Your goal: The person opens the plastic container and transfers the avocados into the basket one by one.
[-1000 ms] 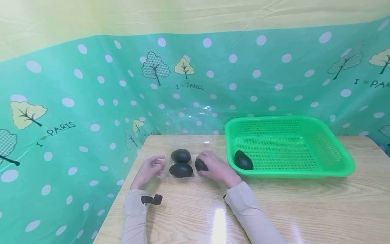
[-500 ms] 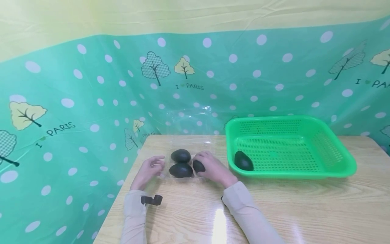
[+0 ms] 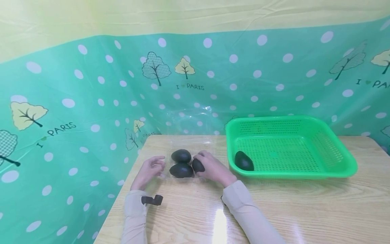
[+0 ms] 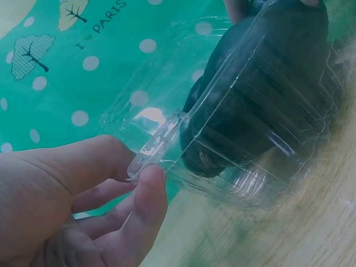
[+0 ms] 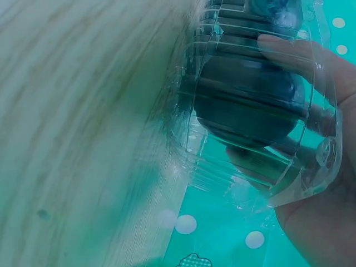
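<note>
A clear plastic clamshell box [image 4: 261, 167] stands on the table with its lid raised. Inside it, two dark avocados [image 3: 181, 156] lie one behind the other on the left. My right hand [image 3: 212, 168] grips a third avocado [image 3: 198, 165] in the box's right side; through the clear wall in the right wrist view, fingers curl round this avocado [image 5: 250, 103]. At the box's left edge, my left hand [image 3: 148, 171] pinches the plastic rim between thumb and finger, seen closely in the left wrist view. Another avocado [image 3: 244, 161] lies in the green basket [image 3: 292, 175].
The basket stands right of the box, close to my right forearm. A light wooden table [image 3: 189, 217] carries everything. Behind and to the left hangs a green dotted curtain [image 3: 91, 135] with printed trees, and the raised lid [image 3: 192, 122] stands before it.
My right hand and the avocado in it have shifted slightly left, nearer the two other avocados in the box. The left hand stays at the rim.
</note>
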A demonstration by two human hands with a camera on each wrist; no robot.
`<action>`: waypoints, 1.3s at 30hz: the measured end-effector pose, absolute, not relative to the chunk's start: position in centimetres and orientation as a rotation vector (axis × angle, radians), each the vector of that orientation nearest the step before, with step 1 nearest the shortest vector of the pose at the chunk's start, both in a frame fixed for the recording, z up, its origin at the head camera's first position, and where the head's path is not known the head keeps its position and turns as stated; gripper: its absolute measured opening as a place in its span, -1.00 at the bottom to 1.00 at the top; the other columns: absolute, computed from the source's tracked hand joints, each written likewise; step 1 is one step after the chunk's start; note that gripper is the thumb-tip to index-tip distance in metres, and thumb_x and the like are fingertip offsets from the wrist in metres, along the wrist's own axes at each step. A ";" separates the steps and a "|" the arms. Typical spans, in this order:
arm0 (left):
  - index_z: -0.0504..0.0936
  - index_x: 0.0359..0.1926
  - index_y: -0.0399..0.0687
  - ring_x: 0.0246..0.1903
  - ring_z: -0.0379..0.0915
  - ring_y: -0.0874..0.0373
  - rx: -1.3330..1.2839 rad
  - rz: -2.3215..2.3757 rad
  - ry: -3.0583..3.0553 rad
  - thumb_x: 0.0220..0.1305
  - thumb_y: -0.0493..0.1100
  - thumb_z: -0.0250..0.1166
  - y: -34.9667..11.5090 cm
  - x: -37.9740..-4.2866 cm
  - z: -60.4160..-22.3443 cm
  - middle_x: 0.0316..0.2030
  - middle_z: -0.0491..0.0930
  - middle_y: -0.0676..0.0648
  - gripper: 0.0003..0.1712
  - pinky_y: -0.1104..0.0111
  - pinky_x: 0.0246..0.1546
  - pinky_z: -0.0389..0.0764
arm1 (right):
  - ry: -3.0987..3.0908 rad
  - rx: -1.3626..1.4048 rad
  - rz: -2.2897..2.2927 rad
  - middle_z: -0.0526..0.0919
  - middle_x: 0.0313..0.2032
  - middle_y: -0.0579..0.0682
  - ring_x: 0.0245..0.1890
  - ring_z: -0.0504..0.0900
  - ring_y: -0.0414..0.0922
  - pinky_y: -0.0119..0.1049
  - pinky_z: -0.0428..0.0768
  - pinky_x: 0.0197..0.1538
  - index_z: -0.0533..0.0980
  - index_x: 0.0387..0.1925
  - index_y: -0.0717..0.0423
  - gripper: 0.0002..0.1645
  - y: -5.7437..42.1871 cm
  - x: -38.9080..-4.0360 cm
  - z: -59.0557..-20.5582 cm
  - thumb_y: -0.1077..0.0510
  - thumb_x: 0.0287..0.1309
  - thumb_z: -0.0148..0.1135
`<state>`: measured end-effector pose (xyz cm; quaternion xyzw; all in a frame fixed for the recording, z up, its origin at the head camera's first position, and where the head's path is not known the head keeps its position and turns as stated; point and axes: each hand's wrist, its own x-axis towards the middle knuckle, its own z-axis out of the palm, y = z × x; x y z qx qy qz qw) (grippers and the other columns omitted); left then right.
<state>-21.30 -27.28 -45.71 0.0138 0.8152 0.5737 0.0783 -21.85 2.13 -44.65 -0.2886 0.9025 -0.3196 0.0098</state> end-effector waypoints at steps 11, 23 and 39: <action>0.31 0.36 -0.39 -0.09 0.58 -0.17 0.043 1.731 2.440 0.27 -0.42 0.13 -27.3 -21.3 -45.6 0.08 0.46 -0.50 -0.38 0.33 -0.24 0.73 | 2.836 -0.944 -0.968 0.53 0.07 0.05 0.07 0.51 0.01 -0.07 0.58 0.17 0.56 0.09 0.05 -0.45 1.7 -21.9 -44.8 0.18 -0.02 0.46; 0.27 0.38 -0.42 -0.10 0.58 -0.10 0.043 1.746 2.414 0.29 -0.38 0.16 -27.1 -21.2 -45.4 0.08 0.46 -0.48 -0.36 0.28 -0.26 0.74 | 2.859 -0.951 -0.959 0.53 0.09 0.03 0.09 0.51 -0.02 -0.10 0.57 0.19 0.56 0.09 0.08 -0.39 1.5 -21.9 -44.4 0.16 -0.10 0.50; 0.31 0.37 -0.37 -0.08 0.57 -0.15 0.044 1.712 2.448 0.28 -0.39 0.14 -27.2 -21.3 -45.6 0.09 0.47 -0.48 -0.38 0.34 -0.24 0.72 | 2.847 -1.059 -0.992 0.54 0.10 0.06 0.10 0.53 0.00 -0.10 0.56 0.23 0.53 0.12 0.13 -0.38 2.1 -21.8 -43.8 0.23 -0.07 0.45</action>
